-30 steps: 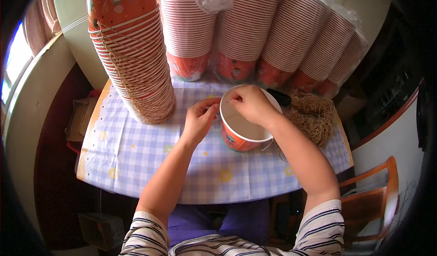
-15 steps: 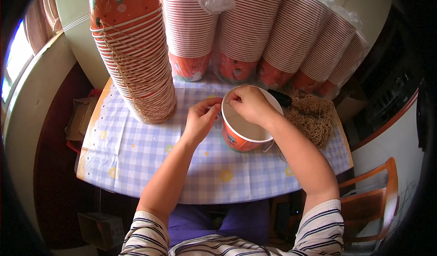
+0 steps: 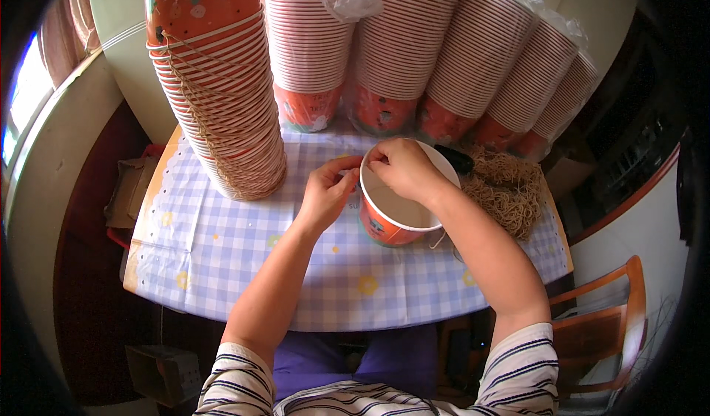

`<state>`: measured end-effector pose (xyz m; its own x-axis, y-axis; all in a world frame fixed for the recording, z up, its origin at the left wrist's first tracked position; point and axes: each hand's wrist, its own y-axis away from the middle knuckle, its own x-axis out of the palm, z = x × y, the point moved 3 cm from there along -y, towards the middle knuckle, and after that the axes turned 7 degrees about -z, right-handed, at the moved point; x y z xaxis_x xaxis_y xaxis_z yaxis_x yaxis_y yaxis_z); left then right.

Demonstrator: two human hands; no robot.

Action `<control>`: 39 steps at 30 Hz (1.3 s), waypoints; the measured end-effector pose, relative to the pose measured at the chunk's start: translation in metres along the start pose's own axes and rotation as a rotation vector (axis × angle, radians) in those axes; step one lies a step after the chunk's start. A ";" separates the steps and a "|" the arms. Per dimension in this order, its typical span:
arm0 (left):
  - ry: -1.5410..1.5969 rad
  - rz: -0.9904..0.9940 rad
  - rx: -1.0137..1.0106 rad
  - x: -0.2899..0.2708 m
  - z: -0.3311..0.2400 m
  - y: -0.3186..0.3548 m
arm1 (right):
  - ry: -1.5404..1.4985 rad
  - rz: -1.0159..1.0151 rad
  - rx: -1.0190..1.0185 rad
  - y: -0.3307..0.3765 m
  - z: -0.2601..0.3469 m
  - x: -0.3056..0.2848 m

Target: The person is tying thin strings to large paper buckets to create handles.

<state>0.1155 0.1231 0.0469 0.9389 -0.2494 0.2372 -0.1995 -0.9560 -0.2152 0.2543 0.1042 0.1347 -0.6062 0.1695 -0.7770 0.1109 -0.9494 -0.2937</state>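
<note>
An orange paper bucket (image 3: 381,227) with a white rim and pale inside stands on the table in front of me. My left hand (image 3: 327,193) is at its outer left side, thumb and fingers pinched together against the wall just under the rim. My right hand (image 3: 405,168) reaches over the rim from above, its fingertips closed on the inner left wall opposite the left hand. What either pinch holds is too small or hidden to make out. From the bucket's right side hangs a loose end of thin cord (image 3: 438,239).
A tall stack of orange buckets with cord handles (image 3: 222,98) rises at left. Plastic-wrapped bucket stacks (image 3: 392,46) line the back. A tan cord heap (image 3: 510,194) and a black object (image 3: 456,159) lie right of the bucket on the checked tablecloth (image 3: 244,261). A wooden chair (image 3: 632,305) stands at right.
My right hand has shifted very slightly left, its fingers tucked closer to the bucket's inner wall. The left hand and the bucket stay almost where they were.
</note>
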 end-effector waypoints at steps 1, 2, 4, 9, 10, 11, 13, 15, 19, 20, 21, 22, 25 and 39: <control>0.000 -0.001 -0.001 0.000 0.000 0.000 | -0.001 0.020 0.026 0.000 0.000 0.001; 0.009 -0.004 0.015 0.001 -0.001 0.001 | 0.000 0.020 0.026 0.000 0.000 0.002; 0.018 -0.008 0.031 0.002 -0.001 0.002 | -0.022 0.017 0.015 -0.001 -0.003 0.007; -0.231 -0.036 0.134 0.005 -0.018 0.006 | -0.045 0.026 -0.037 0.000 -0.004 0.009; -0.231 -0.037 0.136 0.004 -0.016 0.005 | -0.072 0.046 -0.007 0.002 -0.004 0.009; -0.289 -0.041 0.183 0.001 -0.016 0.004 | -0.071 0.046 -0.016 0.003 -0.001 0.008; -0.348 -0.048 0.238 -0.003 -0.017 0.003 | -0.117 0.127 0.069 0.006 0.003 0.007; -0.401 -0.060 0.229 -0.007 -0.017 0.002 | -0.258 0.213 0.248 0.011 0.015 -0.001; -0.351 -0.022 0.112 -0.009 -0.025 0.005 | -0.235 0.218 0.201 0.031 0.022 -0.009; -0.329 0.000 0.090 -0.012 -0.022 0.006 | -0.131 0.208 0.155 0.040 0.032 -0.013; -0.307 0.026 0.067 -0.015 -0.018 0.007 | -0.041 0.200 0.111 0.047 0.038 -0.015; -0.283 0.063 0.052 -0.019 -0.016 0.008 | 0.048 0.191 0.066 0.053 0.043 -0.015; -0.220 0.173 0.003 -0.021 -0.016 0.014 | 0.126 0.082 -0.022 0.069 0.046 -0.017; -0.314 0.697 -0.346 -0.019 -0.009 0.083 | 0.320 -0.201 -0.319 0.095 0.012 -0.039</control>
<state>0.0784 0.0474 0.0329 0.5933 -0.7947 -0.1282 -0.7896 -0.6055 0.0997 0.2788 0.0038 0.1435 -0.3735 0.4615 -0.8047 0.2826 -0.7696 -0.5726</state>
